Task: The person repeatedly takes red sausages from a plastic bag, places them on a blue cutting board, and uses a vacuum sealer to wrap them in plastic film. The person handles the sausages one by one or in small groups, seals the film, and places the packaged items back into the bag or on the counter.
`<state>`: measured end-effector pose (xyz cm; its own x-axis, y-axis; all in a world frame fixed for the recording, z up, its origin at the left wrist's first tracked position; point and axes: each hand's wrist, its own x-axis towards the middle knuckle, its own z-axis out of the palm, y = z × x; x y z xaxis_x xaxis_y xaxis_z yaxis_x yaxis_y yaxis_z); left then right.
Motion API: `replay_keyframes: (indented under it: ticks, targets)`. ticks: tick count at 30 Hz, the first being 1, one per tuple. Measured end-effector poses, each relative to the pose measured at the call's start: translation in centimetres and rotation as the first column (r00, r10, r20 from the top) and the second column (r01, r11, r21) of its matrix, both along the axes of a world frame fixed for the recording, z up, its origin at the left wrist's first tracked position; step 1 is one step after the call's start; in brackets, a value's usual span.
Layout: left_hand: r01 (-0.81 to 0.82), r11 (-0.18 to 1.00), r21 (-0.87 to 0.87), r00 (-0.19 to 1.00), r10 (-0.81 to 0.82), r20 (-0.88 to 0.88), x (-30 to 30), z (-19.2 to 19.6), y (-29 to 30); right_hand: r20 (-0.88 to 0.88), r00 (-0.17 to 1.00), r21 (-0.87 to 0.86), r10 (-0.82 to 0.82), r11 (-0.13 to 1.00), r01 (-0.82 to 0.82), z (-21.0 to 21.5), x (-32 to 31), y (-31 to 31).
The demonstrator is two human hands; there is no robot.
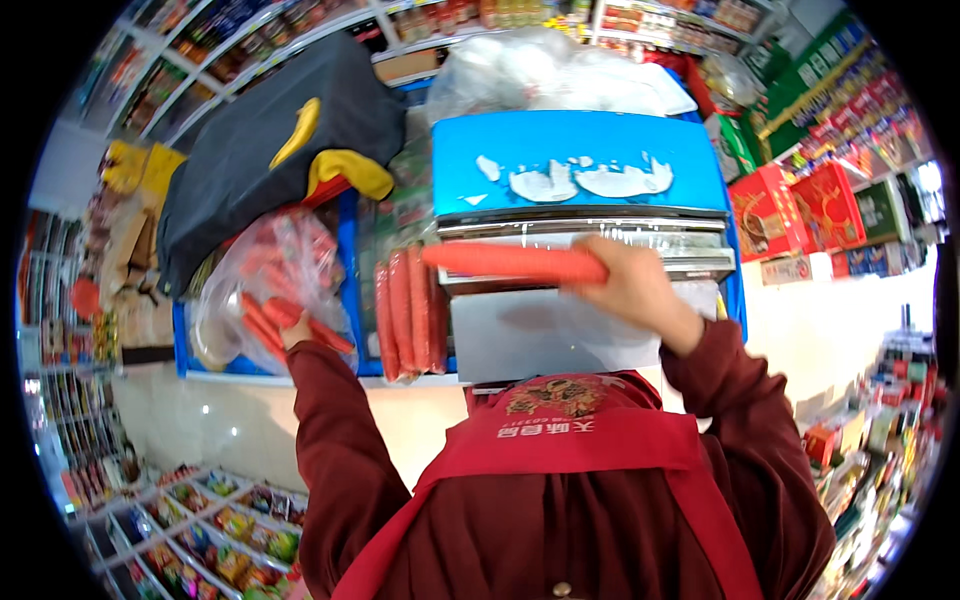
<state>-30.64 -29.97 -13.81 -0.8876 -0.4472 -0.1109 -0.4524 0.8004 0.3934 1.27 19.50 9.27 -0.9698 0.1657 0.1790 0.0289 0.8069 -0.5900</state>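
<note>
My right hand (634, 284) is closed round one end of a long red sausage (510, 260). The sausage points left, level above the metal front of a blue-topped machine (470, 150). At the left, my left hand (297, 331) reaches to the mouth of a clear plastic bag (222, 300). Its fingers are curled on red sausages (262, 330) there; how many it grips is hidden. Between my hands, several long red sausages (402, 315) lie side by side, pointing away from me, just left of the machine's grey front plate (550, 330).
A dark cloth (270, 130) with yellow parts covers something behind the bag. Clear plastic bags (560, 75) are heaped behind the machine. A blue rim (348, 270) divides the counter. Red gift boxes (768, 212) stand at the right, and stocked shelves (220, 60) surround the counter.
</note>
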Motion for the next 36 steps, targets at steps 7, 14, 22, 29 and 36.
replay_keyframes:
  ticks: [7,14,22,29,36]
  targets:
    - [0.113,0.915,0.388,0.951,0.014,-0.309,1.3,2.0,3.6,-0.055,0.993,0.490,0.103,0.869,-0.063,-3.2,-4.5,12.8]
    - [0.273,0.657,0.703,0.870,0.144,-0.472,4.2,4.5,4.3,-0.011,0.992,0.314,0.126,0.942,-0.116,-6.1,-4.5,15.0]
    - [0.202,0.358,0.912,0.807,0.467,-0.362,4.3,0.1,-2.7,-0.102,0.992,0.120,0.076,0.991,-0.063,-4.0,-2.9,13.6]
    - [0.275,0.199,0.940,0.782,0.523,-0.340,8.2,11.4,6.0,-0.149,0.920,-0.224,-0.364,0.918,0.327,-4.4,0.3,15.4]
    - [0.418,-0.478,0.773,0.891,0.052,-0.451,9.0,22.8,25.6,-0.239,0.916,-0.428,-0.323,0.881,0.199,-3.0,-0.8,13.8]
